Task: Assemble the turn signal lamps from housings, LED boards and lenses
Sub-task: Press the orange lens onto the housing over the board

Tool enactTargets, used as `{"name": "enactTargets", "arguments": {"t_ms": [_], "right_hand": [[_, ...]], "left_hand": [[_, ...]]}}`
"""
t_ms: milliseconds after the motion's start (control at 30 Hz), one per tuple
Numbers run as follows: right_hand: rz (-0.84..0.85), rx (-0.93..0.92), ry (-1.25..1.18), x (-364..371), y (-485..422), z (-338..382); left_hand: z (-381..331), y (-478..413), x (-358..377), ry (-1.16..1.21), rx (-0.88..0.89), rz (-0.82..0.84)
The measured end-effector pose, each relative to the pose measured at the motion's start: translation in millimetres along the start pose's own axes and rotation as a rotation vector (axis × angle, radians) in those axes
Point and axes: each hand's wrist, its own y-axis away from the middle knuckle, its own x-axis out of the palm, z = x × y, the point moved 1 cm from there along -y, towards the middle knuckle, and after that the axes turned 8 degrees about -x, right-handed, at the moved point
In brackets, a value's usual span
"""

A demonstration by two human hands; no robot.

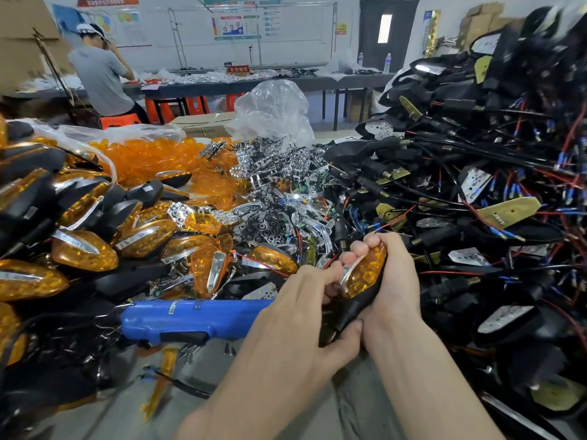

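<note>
Both my hands hold one turn signal lamp, an amber lens with a chrome strip seated in a black housing with a stalk. My right hand wraps round the housing from the right, fingertips over its top end. My left hand grips the lamp's left edge and stalk, thumb under the stalk. A pile of finished amber lamps fills the left. Loose amber lenses lie at the back, chrome reflectors and LED boards in the middle, black wired housings heaped on the right.
A blue electric screwdriver lies on the bench just left of my left hand. A clear plastic bag stands behind the parts. Another person sits at a far table on an orange stool.
</note>
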Motion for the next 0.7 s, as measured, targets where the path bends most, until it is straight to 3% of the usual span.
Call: {"name": "enactTargets", "arguments": {"t_ms": [233, 333, 500, 567, 700], "right_hand": [[-0.021, -0.022, 0.025, -0.6, -1.3, -1.6], [-0.055, -0.04, -0.025, 0.8, -1.7, -3.3], [0.017, -0.039, -0.037, 3.3, 3.2, -4.8], [0.149, -0.051, 0.042, 4.9, 6.3, -5.0], [0.311, -0.1, 0.226, 11.8, 13.8, -9.2]], "left_hand": [[0.9, 0.0, -0.9, -0.03, -0.001, -0.024], [-1.7, -1.5, -1.2, -0.145, -0.006, -0.013], [-3.0, -5.0, -3.8, -0.272, -0.073, -0.148], [0.6, -6.1, -9.3, -0.216, -0.121, -0.169], [5.9, -4.2, -12.5, 0.162, -0.217, -0.089]]}}
